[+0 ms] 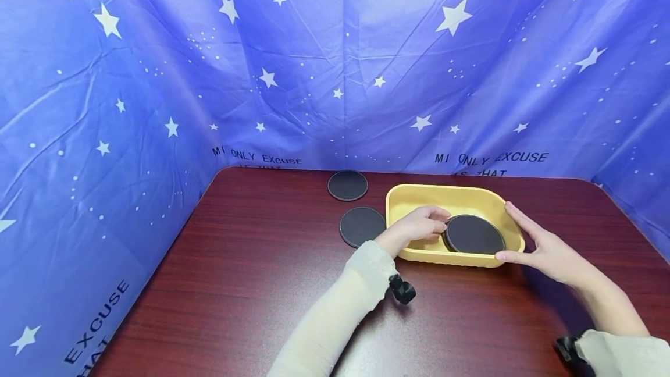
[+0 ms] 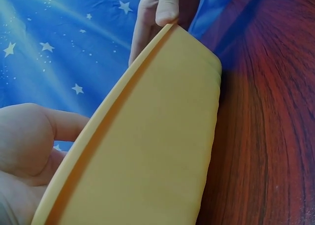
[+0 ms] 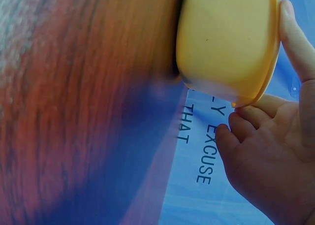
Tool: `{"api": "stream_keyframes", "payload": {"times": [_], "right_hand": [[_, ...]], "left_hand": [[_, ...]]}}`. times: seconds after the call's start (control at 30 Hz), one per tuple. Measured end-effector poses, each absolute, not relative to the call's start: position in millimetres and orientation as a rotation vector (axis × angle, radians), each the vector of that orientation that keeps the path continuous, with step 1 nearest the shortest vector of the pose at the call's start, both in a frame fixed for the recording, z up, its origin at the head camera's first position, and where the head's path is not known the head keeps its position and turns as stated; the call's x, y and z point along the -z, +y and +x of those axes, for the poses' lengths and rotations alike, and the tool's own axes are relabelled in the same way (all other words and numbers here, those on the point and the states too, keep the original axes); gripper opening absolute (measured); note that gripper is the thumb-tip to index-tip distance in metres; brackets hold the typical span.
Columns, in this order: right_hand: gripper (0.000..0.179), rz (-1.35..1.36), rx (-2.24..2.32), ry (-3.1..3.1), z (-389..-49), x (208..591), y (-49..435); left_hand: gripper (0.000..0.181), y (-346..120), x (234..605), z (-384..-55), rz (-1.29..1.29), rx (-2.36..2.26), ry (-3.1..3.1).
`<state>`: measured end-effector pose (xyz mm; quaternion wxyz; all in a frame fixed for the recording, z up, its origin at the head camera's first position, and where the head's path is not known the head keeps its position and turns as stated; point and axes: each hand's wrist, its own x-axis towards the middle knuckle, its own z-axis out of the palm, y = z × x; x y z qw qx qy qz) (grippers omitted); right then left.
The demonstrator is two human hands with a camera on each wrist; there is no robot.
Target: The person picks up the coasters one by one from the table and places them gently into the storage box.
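Observation:
A yellow plastic bin stands on the table, its long side facing me. Inside, at its right end, lies a round black coaster, with a second dark edge showing beneath its left side. My left hand reaches over the bin's left front rim and pinches the coaster's left edge with bent fingers; in the left wrist view the bin wall hides the fingertips. At the bin's right end, my right hand grips the rim, thumb at the front corner and fingers along the end, as the right wrist view also shows.
Two more round black coasters lie left of the bin: one near the back edge, the other close by the bin's left wall. Blue star-printed cloth hangs behind and beside the dark red wooden table.

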<state>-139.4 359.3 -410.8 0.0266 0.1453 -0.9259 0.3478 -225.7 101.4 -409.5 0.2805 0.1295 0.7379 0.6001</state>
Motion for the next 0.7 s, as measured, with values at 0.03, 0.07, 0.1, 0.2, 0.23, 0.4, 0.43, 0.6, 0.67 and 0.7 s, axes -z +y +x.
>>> {"api": "stream_keyframes", "payload": {"times": [0.03,0.07,0.1,0.2,0.23,0.4,0.43,0.6,0.67,0.7], "right_hand": [[0.106,0.452,-1.075,-2.86,-140,411,359],[0.106,0.456,-1.077,-2.859,-140,411,359],[0.106,0.458,-1.078,-2.859,-140,412,359],[0.106,0.464,-1.079,-2.858,-140,412,359],[0.106,0.464,-1.081,-2.857,-140,412,359],[0.105,0.463,-1.088,-2.852,-139,411,359],[0.105,0.461,-1.089,-2.853,-139,410,359],[0.105,0.46,-1.088,-2.857,-138,408,359],[0.105,0.464,-1.083,-2.858,-138,408,358],[0.105,0.466,-1.082,-2.857,-138,408,358]], "left_hand": [[0.036,101,410,-226,0.343,-1.636,1.962],[0.036,100,410,-227,0.343,-1.667,1.945],[0.037,99,409,-227,0.345,-1.706,1.918],[0.038,92,404,-229,0.382,-1.815,1.828],[0.039,89,402,-230,0.397,-1.847,1.799],[0.039,68,383,-236,0.475,-1.94,1.733],[0.039,62,380,-238,0.484,-1.95,1.736],[0.04,30,372,-243,0.513,-1.98,1.765],[0.041,18,371,-245,0.523,-1.985,1.777],[0.042,12,371,-245,0.526,-1.989,1.781]]}}
